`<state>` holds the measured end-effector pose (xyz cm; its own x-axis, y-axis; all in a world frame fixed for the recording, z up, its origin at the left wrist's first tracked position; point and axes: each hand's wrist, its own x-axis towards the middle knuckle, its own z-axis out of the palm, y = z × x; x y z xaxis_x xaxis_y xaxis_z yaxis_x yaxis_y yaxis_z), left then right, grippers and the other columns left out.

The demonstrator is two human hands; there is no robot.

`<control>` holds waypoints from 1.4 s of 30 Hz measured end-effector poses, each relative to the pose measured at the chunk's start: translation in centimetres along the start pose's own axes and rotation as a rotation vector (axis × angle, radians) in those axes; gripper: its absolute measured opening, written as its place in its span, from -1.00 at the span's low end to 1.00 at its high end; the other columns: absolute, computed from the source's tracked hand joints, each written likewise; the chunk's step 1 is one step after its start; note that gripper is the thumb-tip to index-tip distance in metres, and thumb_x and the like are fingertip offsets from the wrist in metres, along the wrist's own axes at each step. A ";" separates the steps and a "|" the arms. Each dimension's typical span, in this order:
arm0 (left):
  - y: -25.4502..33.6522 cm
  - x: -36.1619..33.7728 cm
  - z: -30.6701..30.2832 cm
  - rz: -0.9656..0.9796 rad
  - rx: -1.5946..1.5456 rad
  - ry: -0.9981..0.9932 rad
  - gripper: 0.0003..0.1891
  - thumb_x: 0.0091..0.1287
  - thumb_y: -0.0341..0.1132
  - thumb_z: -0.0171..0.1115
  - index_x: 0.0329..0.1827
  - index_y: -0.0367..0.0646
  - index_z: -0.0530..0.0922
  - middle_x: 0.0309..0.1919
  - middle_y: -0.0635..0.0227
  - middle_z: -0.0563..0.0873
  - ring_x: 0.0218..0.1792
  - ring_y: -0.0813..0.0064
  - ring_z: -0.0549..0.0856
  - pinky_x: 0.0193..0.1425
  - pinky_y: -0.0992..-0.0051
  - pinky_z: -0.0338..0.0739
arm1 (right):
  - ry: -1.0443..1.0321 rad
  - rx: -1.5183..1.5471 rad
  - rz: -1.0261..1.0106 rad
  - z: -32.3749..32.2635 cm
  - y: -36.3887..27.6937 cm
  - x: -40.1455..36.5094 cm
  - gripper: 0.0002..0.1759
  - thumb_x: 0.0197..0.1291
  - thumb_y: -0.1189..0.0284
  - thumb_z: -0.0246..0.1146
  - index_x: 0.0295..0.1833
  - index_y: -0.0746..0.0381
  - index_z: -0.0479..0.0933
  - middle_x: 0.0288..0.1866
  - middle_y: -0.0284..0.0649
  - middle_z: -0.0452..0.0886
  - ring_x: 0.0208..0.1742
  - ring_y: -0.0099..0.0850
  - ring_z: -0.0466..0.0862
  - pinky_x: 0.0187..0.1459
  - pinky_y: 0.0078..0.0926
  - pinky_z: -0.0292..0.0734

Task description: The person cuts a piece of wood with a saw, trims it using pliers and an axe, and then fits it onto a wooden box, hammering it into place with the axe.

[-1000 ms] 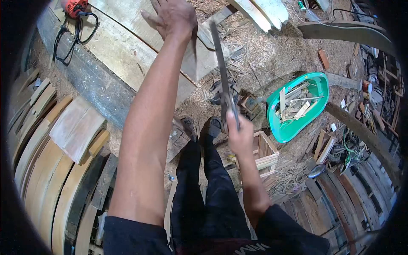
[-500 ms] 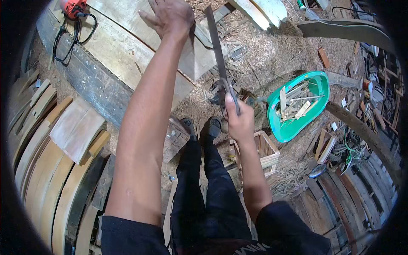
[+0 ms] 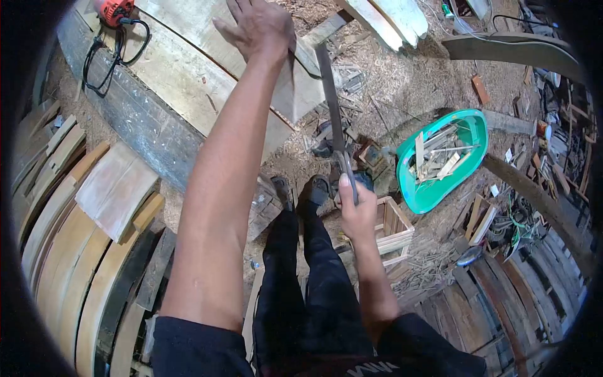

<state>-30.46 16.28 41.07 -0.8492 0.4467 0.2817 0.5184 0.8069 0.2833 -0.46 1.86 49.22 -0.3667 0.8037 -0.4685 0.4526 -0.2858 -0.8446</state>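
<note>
My left hand [image 3: 264, 28] presses on a wooden board [image 3: 213, 28] at the top of the view, with its visible fingers spread. The handle of a handsaw [image 3: 333, 100] is gripped in my right hand [image 3: 359, 207], right of my feet. Its long blade points up and slightly left, lying against the end of a narrow wood piece [image 3: 308, 58] beside my left hand. Whether the teeth are in the wood cannot be made out.
A red power tool [image 3: 114, 11] with a black cord rests at the upper left. A green tub [image 3: 419, 200] of wood scraps stands at the right, near a small wooden frame [image 3: 396, 239]. Curved planks [image 3: 69, 264] lie at the lower left.
My right hand and the saw have moved down, toward my body, and the blade has slid along the wood's end. My left hand stays on the board; the whole view has shifted slightly.
</note>
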 end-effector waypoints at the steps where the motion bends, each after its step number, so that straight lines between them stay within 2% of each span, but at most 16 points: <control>1: 0.1 -0.3 -0.1 0.004 -0.011 -0.023 -0.31 0.38 -0.21 -0.13 0.59 -0.21 0.09 0.60 0.18 0.13 0.61 0.28 0.07 0.59 -0.10 -0.25 | -0.016 0.014 0.047 -0.1 0.1 0.3 -0.52 0.47 0.20 0.14 -0.47 0.31 0.42 -0.65 -0.48 0.27 -0.53 -0.67 0.25 -0.51 -0.53 0.18; 2: 0.1 -0.3 -0.1 0.005 -0.022 -0.038 -0.32 0.39 -0.21 -0.14 0.59 -0.21 0.09 0.60 0.19 0.13 0.61 0.29 0.07 0.59 -0.10 -0.25 | -0.035 0.028 0.085 -0.1 0.1 1.2 -0.52 0.47 0.20 0.13 -0.47 0.31 0.42 -0.65 -0.48 0.26 -0.53 -0.67 0.24 -0.51 -0.53 0.18; 3: -0.1 -0.4 -0.5 -0.002 -0.027 -0.051 -0.33 0.39 -0.21 -0.14 0.59 -0.21 0.09 0.60 0.19 0.13 0.61 0.29 0.07 0.59 -0.10 -0.25 | -0.036 -0.037 -0.024 0.4 -1.1 3.1 -0.53 0.48 0.20 0.13 -0.47 0.30 0.43 -0.65 -0.48 0.26 -0.54 -0.67 0.27 -0.51 -0.53 0.19; 4: -0.4 -0.8 -0.5 -0.005 -0.028 -0.053 -0.33 0.40 -0.21 -0.15 0.59 -0.21 0.10 0.60 0.19 0.13 0.61 0.29 0.07 0.59 -0.09 -0.25 | -0.032 -0.034 0.054 1.0 -1.3 4.0 -0.52 0.47 0.21 0.14 -0.48 0.29 0.41 -0.65 -0.48 0.27 -0.54 -0.67 0.27 -0.51 -0.53 0.20; 6: 0.0 -0.5 -0.3 -0.004 -0.048 -0.041 -0.35 0.41 -0.21 -0.16 0.58 -0.21 0.10 0.60 0.19 0.14 0.60 0.29 0.08 0.59 -0.08 -0.25 | -0.023 -0.015 0.000 0.6 -1.0 2.7 -0.51 0.47 0.21 0.15 -0.50 0.28 0.38 -0.65 -0.48 0.26 -0.54 -0.67 0.25 -0.52 -0.52 0.18; 9: 0.1 0.0 -0.3 -0.017 -0.032 -0.047 -0.35 0.43 -0.21 -0.17 0.58 -0.20 0.11 0.60 0.20 0.13 0.60 0.29 0.08 0.60 -0.07 -0.26 | 0.000 0.034 0.055 -0.1 -0.1 -1.2 -0.49 0.46 0.20 0.16 -0.53 0.27 0.34 -0.65 -0.49 0.24 -0.54 -0.67 0.24 -0.53 -0.50 0.16; 12: 0.1 0.1 0.3 -0.035 -0.055 -0.008 -0.37 0.44 -0.21 -0.19 0.58 -0.20 0.11 0.60 0.18 0.13 0.60 0.27 0.08 0.60 -0.07 -0.26 | 0.012 -0.022 0.034 0.4 0.4 1.1 -0.48 0.46 0.19 0.16 -0.55 0.25 0.33 -0.65 -0.50 0.23 -0.54 -0.67 0.23 -0.53 -0.50 0.15; 13: 0.0 -0.1 -0.1 -0.042 -0.050 -0.028 -0.37 0.44 -0.21 -0.19 0.58 -0.20 0.11 0.60 0.17 0.13 0.60 0.27 0.08 0.60 -0.07 -0.26 | 0.022 -0.037 -0.047 0.6 0.2 2.3 -0.47 0.46 0.19 0.16 -0.56 0.25 0.32 -0.64 -0.50 0.22 -0.54 -0.67 0.22 -0.53 -0.50 0.14; 14: 0.3 -0.1 -0.4 -0.036 -0.049 -0.046 -0.37 0.44 -0.21 -0.19 0.58 -0.20 0.11 0.60 0.16 0.13 0.60 0.26 0.08 0.60 -0.08 -0.26 | 0.004 -0.011 0.053 0.6 -0.5 2.5 -0.47 0.46 0.18 0.18 -0.56 0.25 0.32 -0.64 -0.51 0.22 -0.54 -0.68 0.22 -0.53 -0.50 0.14; 20: 1.1 -0.8 -2.5 -0.036 -0.112 -0.138 -0.37 0.45 -0.21 -0.16 0.57 -0.22 0.12 0.60 0.13 0.10 0.60 0.22 0.07 0.60 -0.06 -0.17 | -0.019 0.020 0.019 -0.4 -0.2 2.0 -0.52 0.44 0.20 0.20 -0.48 0.30 0.41 -0.63 -0.53 0.25 -0.53 -0.71 0.23 -0.52 -0.53 0.17; 24: 0.1 -3.1 -1.9 0.174 -0.183 -0.015 -0.33 0.39 -0.22 -0.10 0.54 -0.32 0.11 0.57 0.01 0.12 0.59 0.14 0.10 0.56 -0.18 -0.18 | 0.015 0.026 0.070 0.1 0.4 -0.2 -0.53 0.44 0.21 0.20 -0.50 0.29 0.40 -0.62 -0.53 0.26 -0.53 -0.71 0.24 -0.52 -0.54 0.17; 25: 0.2 -3.0 -2.0 0.170 -0.179 -0.024 -0.32 0.37 -0.23 -0.08 0.53 -0.35 0.09 0.56 -0.03 0.12 0.59 0.12 0.09 0.56 -0.18 -0.17 | 0.017 0.030 0.066 0.1 0.6 0.0 -0.52 0.44 0.21 0.20 -0.50 0.28 0.39 -0.62 -0.53 0.26 -0.53 -0.71 0.24 -0.52 -0.54 0.17; 34: 0.3 -2.3 -1.3 0.138 -0.133 -0.028 -0.34 0.38 -0.24 -0.10 0.53 -0.35 0.11 0.57 0.05 0.14 0.59 0.15 0.10 0.59 -0.10 -0.14 | 0.010 0.019 0.008 -1.6 0.6 -0.7 -0.47 0.46 0.17 0.17 -0.55 0.25 0.35 -0.65 -0.51 0.24 -0.54 -0.68 0.22 -0.53 -0.52 0.15; 36: 0.1 -2.4 -0.9 0.153 -0.130 0.003 -0.35 0.40 -0.23 -0.11 0.54 -0.33 0.12 0.56 0.05 0.15 0.59 0.16 0.10 0.59 -0.10 -0.15 | -0.031 0.038 0.074 -1.3 1.1 2.0 -0.47 0.46 0.16 0.16 -0.53 0.27 0.38 -0.65 -0.51 0.26 -0.56 -0.69 0.24 -0.53 -0.52 0.16; 38: 0.1 -2.5 -1.1 0.162 -0.117 -0.009 -0.35 0.41 -0.23 -0.12 0.54 -0.33 0.12 0.56 0.05 0.15 0.59 0.16 0.10 0.59 -0.10 -0.16 | 0.003 0.054 0.045 -0.3 0.6 2.4 -0.48 0.46 0.16 0.16 -0.52 0.28 0.38 -0.66 -0.48 0.26 -0.56 -0.68 0.25 -0.53 -0.51 0.17; 42: 0.1 -1.9 -0.9 0.160 -0.102 0.011 -0.35 0.41 -0.22 -0.12 0.54 -0.33 0.11 0.56 0.04 0.16 0.59 0.16 0.10 0.59 -0.10 -0.16 | 0.012 0.092 0.020 -0.7 1.8 -0.5 -0.49 0.46 0.17 0.16 -0.51 0.29 0.38 -0.66 -0.48 0.25 -0.56 -0.66 0.24 -0.54 -0.51 0.17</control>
<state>-28.65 15.14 41.41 -0.7540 0.5617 0.3406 0.6550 0.6821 0.3252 1.10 1.29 48.13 -0.3484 0.8033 -0.4830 0.3833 -0.3481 -0.8555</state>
